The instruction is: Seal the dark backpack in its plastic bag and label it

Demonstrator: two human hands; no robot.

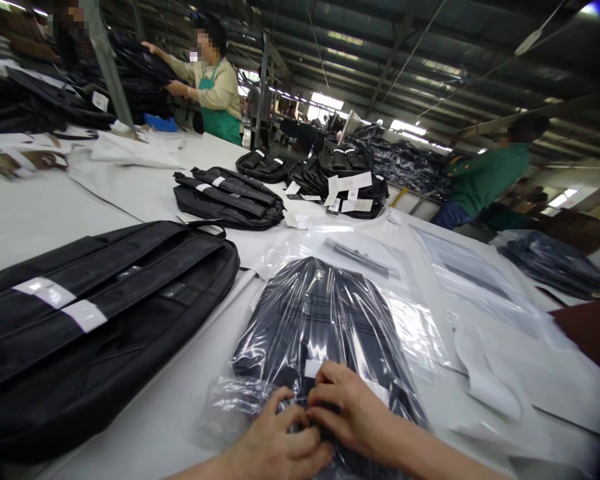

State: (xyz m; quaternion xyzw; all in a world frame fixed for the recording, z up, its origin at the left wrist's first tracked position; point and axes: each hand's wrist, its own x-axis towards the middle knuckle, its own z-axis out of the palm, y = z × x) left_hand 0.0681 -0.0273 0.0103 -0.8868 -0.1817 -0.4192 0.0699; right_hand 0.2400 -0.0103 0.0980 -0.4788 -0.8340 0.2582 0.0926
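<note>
A black backpack in a clear plastic bag lies on the white table right in front of me. My left hand and my right hand meet at its near end, fingers pinched on the plastic by the bag's opening. A small white label shows through the plastic just above my right hand.
A large black backpack with white tags lies at the left. More black bags and paper tags sit farther back. Empty plastic bags spread to the right. A person in a green apron handles bags at the back; another person bends at the right.
</note>
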